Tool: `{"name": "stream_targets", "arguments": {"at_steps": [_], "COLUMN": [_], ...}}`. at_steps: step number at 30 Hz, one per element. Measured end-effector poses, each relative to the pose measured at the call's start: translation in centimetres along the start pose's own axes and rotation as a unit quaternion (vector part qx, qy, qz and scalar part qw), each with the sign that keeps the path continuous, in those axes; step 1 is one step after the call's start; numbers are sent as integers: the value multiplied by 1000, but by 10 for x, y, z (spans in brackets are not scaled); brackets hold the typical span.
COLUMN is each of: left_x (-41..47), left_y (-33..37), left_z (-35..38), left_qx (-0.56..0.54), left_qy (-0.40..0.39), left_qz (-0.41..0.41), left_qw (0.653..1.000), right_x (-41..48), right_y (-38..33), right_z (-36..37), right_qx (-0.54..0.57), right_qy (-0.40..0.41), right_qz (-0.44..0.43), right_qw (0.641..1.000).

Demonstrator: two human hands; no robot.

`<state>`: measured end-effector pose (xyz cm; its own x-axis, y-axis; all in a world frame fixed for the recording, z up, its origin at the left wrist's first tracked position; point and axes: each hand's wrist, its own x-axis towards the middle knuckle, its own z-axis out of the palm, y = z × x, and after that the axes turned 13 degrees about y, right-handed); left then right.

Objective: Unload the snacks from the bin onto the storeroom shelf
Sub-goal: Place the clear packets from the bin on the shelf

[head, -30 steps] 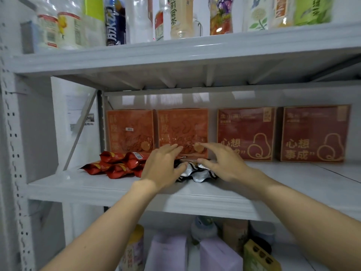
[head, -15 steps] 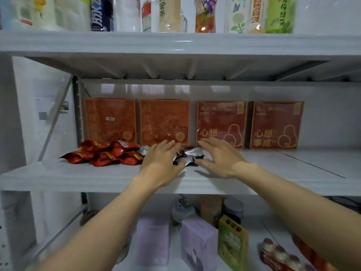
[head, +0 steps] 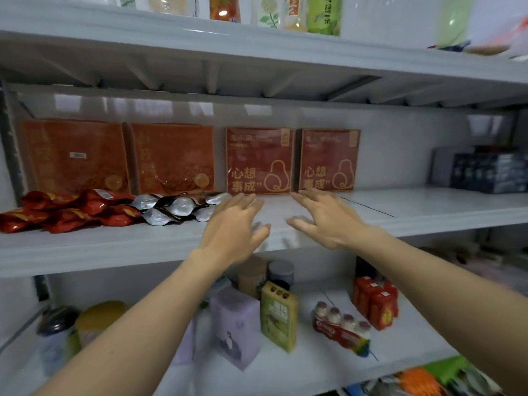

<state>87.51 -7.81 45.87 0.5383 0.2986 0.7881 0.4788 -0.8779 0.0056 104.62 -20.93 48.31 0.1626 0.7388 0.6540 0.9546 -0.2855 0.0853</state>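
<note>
Looks like this is coming along okay. A pile of red snack packets (head: 65, 211) is lying at the left end of the middle shelf (head: 428, 208). A bunch of silver snack packets (head: 177, 208) is sitting right up against them, all in front of the red boxes (head: 260, 161) standing along the back wall. The bin isn't showing up anywhere, so I can't say how much is left in it. My guess is this batch is down and more could be waiting.

Both hands are hovering over the bare part of the shelf, fingers spread and relaxed, gripping nothing. The left hand (head: 233, 228) is hanging just beside the silver packets, and I can't tell if it's brushing them. The right hand (head: 325, 221) is floating apart from the snacks, fingertips reaching toward the boxes.
</note>
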Motion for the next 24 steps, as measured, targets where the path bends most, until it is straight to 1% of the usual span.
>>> {"name": "stream_targets", "arguments": {"at_steps": [6,9,12,17,22,24], "left_x": [14,15,9,-2,-9,-10], "left_y": [93,157,227,342,446,483], "left_z": [19,37,61,102,134,142], "left_qx": [-39,-64,-70,-81,-110,-137], "left_qy": [5,12,-3,-12,-36,-41], "left_qz": [48,65,95,90,106,106], "left_qw": [998,996,993,993,988,984], "right_x": [-65,-104,-150,-235,-314,-342], "right_y": [74,121,174,257,319,340], "right_z": [-35,-52,-67,-90,-114,-121], "right_qx": [-37,-55,-91,-150,-163,-169], "right_qy": [-6,-10,-14,-15,-29,-27], "right_qz": [42,58,77,148,227,261], "right_qw": [998,997,993,977,960,950]}}
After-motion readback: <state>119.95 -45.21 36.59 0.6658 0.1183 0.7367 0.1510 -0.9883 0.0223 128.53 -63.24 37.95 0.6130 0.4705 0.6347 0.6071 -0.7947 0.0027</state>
